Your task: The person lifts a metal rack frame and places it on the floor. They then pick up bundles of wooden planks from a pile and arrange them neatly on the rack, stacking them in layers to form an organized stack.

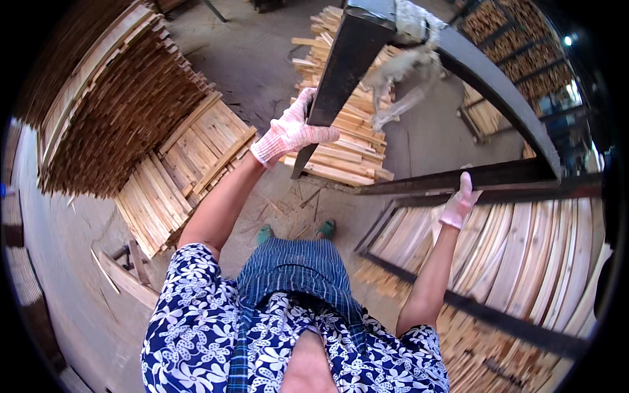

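Observation:
A large dark metal frame point(357, 56) rises in front of me, with a curved top and a long lower bar. My left hand point(295, 131), in a pinkish knitted glove, is closed round its left post. The thumb lies across the front, and part of the fingers goes behind the metal. My right hand point(457, 204) wears a similar glove and is at the lower bar point(485, 177), thumb pointing up over it. Most of its fingers are hidden behind the bar. Torn clear plastic film point(403, 75) hangs from the top of the frame.
Long boards point(504, 255) lie in a dark metal rack at my right. A tall stack of wood strips point(124, 98) stands at left, with a low pile of boards point(157, 196) beside it. More strips point(354, 141) lie beyond the frame. Wood scraps point(278, 209) litter the floor by my feet.

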`<action>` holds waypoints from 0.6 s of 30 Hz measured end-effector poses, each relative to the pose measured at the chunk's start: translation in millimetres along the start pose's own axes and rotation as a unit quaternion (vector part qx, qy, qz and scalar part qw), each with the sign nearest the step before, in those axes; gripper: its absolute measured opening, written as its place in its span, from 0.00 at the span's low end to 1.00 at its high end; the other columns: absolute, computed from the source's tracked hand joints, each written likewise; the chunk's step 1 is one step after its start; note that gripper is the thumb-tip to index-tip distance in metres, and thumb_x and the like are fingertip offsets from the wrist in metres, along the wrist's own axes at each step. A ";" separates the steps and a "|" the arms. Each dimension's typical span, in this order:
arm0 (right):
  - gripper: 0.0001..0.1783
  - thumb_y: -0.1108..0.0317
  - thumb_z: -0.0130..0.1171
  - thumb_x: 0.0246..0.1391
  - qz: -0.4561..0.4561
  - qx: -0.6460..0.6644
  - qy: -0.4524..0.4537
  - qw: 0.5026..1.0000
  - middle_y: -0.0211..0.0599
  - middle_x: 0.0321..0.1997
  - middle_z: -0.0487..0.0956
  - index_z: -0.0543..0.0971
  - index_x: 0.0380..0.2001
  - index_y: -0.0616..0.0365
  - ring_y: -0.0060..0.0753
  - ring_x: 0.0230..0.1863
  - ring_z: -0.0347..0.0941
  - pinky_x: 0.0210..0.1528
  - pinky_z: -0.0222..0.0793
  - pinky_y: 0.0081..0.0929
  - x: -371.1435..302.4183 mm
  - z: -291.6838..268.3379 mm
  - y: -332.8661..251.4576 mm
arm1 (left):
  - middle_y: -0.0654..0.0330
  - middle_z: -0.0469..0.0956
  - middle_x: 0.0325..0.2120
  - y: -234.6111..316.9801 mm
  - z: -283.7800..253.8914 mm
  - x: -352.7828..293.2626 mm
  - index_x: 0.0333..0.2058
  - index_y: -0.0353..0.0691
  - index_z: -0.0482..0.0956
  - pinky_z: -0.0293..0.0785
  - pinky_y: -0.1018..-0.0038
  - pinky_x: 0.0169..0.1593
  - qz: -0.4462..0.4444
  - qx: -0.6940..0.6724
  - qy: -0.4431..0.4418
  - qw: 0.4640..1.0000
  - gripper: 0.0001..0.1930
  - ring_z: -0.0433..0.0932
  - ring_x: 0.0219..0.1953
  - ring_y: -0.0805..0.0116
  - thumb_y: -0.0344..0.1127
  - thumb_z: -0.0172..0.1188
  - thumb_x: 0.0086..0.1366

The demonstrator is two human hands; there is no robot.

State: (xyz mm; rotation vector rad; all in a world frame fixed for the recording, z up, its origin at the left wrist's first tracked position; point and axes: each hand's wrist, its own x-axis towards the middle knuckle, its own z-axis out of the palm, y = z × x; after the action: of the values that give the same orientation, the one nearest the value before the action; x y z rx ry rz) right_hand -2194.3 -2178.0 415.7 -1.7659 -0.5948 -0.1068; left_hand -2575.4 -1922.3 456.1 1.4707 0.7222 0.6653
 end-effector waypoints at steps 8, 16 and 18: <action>0.32 0.78 0.65 0.52 0.129 -0.026 0.155 0.979 0.45 0.52 0.80 0.69 0.61 0.60 0.36 0.49 0.77 0.57 0.74 0.33 -142.2 -1.6 -0.1 | 0.54 0.73 0.48 -14.5 -3.8 -95.9 0.58 0.38 0.66 0.71 0.66 0.58 0.104 0.105 -0.014 0.989 0.43 0.72 0.53 0.64 0.41 0.80 0.47; 0.36 0.74 0.65 0.58 0.128 0.046 -0.291 0.947 0.34 0.59 0.74 0.63 0.68 0.59 0.29 0.58 0.69 0.60 0.66 0.28 -369.2 67.1 -49.9 | 0.48 0.74 0.44 7.7 5.9 -168.1 0.50 0.40 0.75 0.72 0.61 0.58 0.101 0.133 -0.030 0.985 0.37 0.76 0.52 0.48 0.45 0.77 0.39; 0.34 0.61 0.70 0.58 0.017 0.062 -0.257 0.964 0.36 0.58 0.76 0.70 0.62 0.66 0.32 0.55 0.73 0.59 0.69 0.29 -397.1 92.4 -53.0 | 0.48 0.76 0.43 19.3 6.5 -179.9 0.49 0.39 0.76 0.73 0.61 0.57 0.078 0.138 -0.056 0.986 0.35 0.76 0.52 0.47 0.45 0.76 0.39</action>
State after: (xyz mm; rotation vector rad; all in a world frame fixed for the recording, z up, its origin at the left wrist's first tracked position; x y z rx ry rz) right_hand -2583.0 -2216.5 287.1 -1.6822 -0.9210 0.4180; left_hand -2683.3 -2065.8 479.9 1.8191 0.6339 0.6129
